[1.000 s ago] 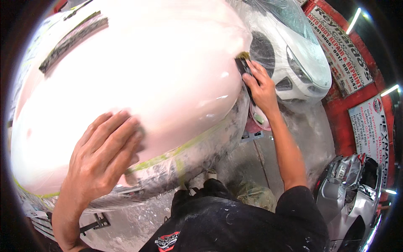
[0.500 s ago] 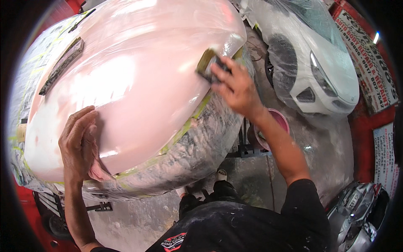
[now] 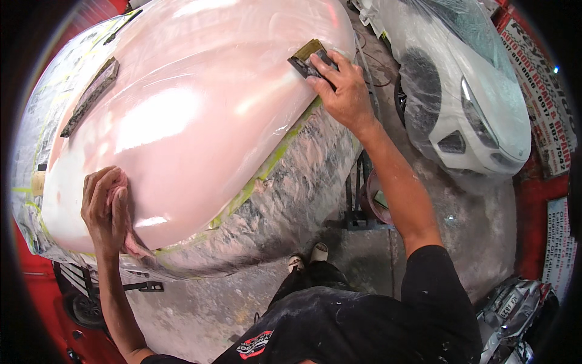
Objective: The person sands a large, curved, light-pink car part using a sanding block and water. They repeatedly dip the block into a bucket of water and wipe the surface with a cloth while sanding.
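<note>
A wet, pinkish-white car hood (image 3: 200,145) curves across the left half of the head view. My right hand (image 3: 345,91) is closed round a dark sanding block (image 3: 309,57) with sandpaper on it, pressed to the hood near its far right edge. Bunched in my closed left hand (image 3: 104,206) is a pink cloth (image 3: 134,242), resting on the near left of the hood, its end hanging toward the front edge. A long, dark-edged sanding board (image 3: 91,97) lies on the hood's far left part, away from both hands.
Masking paper and plastic (image 3: 285,188) with yellow-green tape skirt the hood's front edge. Beyond my right forearm, a pink bucket (image 3: 377,200) stands on the floor beside a dark metal stand. A plastic-covered white car (image 3: 454,91) is at the right. Scrap car parts (image 3: 515,315) lie lower right.
My right hand has slid the sanding block a little farther away along the hood and turned it. My left hand has closed more tightly on the cloth. The whole view has shifted slightly.
</note>
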